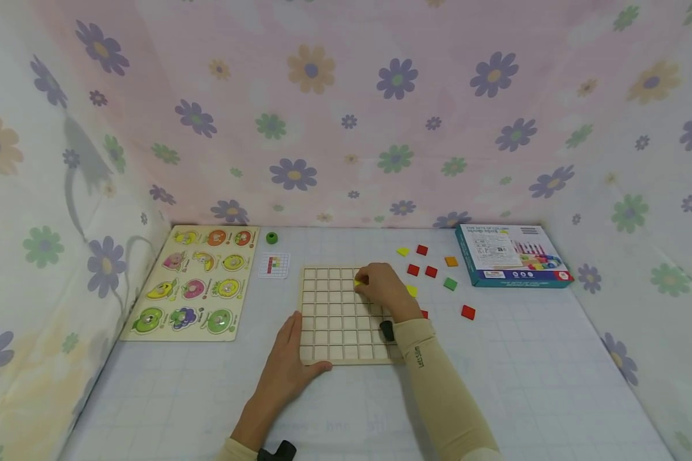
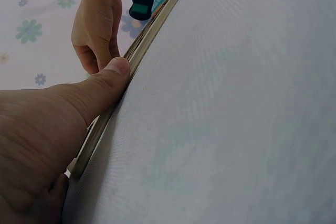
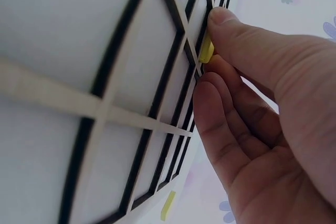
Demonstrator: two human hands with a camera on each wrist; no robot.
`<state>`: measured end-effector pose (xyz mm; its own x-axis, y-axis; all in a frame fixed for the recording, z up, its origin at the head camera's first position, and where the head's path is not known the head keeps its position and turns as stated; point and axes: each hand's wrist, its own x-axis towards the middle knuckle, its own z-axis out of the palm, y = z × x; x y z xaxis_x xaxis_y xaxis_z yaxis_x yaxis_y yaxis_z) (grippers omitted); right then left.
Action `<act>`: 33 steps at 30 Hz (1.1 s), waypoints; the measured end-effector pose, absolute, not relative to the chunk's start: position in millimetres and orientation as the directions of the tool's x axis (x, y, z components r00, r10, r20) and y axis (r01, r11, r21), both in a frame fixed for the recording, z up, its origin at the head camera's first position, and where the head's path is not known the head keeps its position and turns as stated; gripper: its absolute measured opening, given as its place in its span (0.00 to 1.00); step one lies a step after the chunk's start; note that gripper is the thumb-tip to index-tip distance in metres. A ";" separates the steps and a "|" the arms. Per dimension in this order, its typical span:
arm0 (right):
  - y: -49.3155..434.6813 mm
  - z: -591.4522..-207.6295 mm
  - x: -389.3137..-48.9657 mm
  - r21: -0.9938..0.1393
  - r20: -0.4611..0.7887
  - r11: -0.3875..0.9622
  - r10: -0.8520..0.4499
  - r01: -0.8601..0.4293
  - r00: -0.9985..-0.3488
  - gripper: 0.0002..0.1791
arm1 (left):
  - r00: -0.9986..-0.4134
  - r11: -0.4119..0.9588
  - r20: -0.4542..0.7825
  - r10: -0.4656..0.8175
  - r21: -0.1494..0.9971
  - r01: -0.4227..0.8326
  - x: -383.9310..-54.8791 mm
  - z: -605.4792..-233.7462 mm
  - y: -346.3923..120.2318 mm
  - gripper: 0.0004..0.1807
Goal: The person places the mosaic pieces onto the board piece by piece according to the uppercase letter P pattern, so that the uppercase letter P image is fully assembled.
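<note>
A wooden grid board (image 1: pixel 323 320) lies flat on the table, its squares divided by thin raised strips. My right hand (image 1: pixel 383 288) is over its far right part and pinches a yellow tile (image 3: pixel 207 50) between thumb and fingers, close against the grid strips in the right wrist view. The right forearm hides some of the board's right side. My left hand (image 1: pixel 288 355) rests at the near left corner, fingers along the left edge. In the left wrist view its thumb (image 2: pixel 107 82) lies straight against the near edge.
Several loose red tiles (image 1: pixel 468 312), a green tile (image 1: pixel 450 283), an orange tile (image 1: pixel 451 261) and yellow pieces (image 1: pixel 402 251) lie right of the board. A boxed set (image 1: pixel 513 256) stands beyond. Leftward are a pattern card (image 1: pixel 274 266), a green bead (image 1: pixel 271 238) and a fruit puzzle (image 1: pixel 167 288).
</note>
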<state>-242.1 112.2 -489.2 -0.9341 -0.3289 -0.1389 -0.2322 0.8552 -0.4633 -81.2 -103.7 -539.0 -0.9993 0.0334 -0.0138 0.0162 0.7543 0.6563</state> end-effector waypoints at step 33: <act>131.9 -494.7 -239.7 -0.537 -0.114 0.820 -0.303 -0.198 -0.946 0.20 | -0.999 0.757 -0.025 0.031 0.653 0.007 -80.4 -535.7 -102.5 0.69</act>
